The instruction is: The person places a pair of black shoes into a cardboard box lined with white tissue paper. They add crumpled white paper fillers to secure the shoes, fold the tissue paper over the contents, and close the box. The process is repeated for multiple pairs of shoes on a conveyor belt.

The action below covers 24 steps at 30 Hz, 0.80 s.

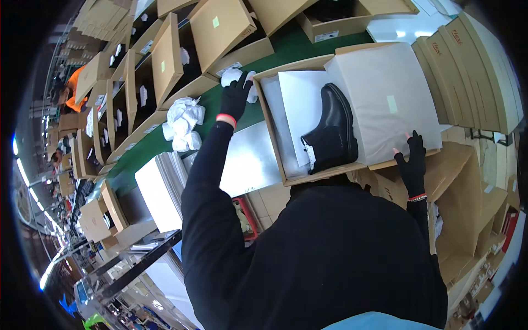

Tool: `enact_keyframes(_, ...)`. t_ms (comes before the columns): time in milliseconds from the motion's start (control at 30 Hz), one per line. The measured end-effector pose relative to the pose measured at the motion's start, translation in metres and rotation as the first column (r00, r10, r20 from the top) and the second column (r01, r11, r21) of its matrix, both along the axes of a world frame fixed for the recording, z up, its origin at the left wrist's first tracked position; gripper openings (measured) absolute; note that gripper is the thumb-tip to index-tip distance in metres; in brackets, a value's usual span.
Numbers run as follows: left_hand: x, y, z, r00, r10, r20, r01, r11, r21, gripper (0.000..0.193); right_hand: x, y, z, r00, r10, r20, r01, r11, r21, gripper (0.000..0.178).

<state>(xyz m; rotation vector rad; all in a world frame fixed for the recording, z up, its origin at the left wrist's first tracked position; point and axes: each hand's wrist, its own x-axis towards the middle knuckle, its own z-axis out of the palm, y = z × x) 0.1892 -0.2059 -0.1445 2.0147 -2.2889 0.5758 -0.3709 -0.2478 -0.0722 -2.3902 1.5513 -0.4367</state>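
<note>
A cardboard shoe box (265,118) lies open in front of me, its lid folded to the right and covered with white tissue paper (379,93). On its side in the box is a black ankle boot (333,129), with a white sheet (300,91) beneath it. My left hand (235,99), in a black glove with bare fingertips, closes on a crumpled white paper wad (231,76) just past the box's left edge. My right hand (412,162), gloved the same way, rests with fingers spread at the near right edge of the lid.
Several crumpled paper wads (184,121) sit on the green belt (209,104) to the left. Beyond stand open shoe boxes (220,27). A stack of white sheets (159,187) lies at near left, stacked closed boxes (467,71) at right, and a large carton (462,203) below them.
</note>
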Motion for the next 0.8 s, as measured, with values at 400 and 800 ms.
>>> enact_keyframes(400, 0.019, 0.005, 0.005, 0.965, 0.263, 0.013, -0.239, 0.852, 0.467, 0.047, -0.02, -0.025, -0.005, 0.995, -0.096, 0.037, 0.101, 0.973, -0.206, 0.051)
enact_keyframes(800, -0.152, -0.088, 0.043, 0.902, -0.094, -0.422, 0.024, 0.985, -0.169, 0.061, -0.051, -0.081, -0.071, 0.935, -0.299, -0.189, 0.268, 0.948, -0.171, 0.084)
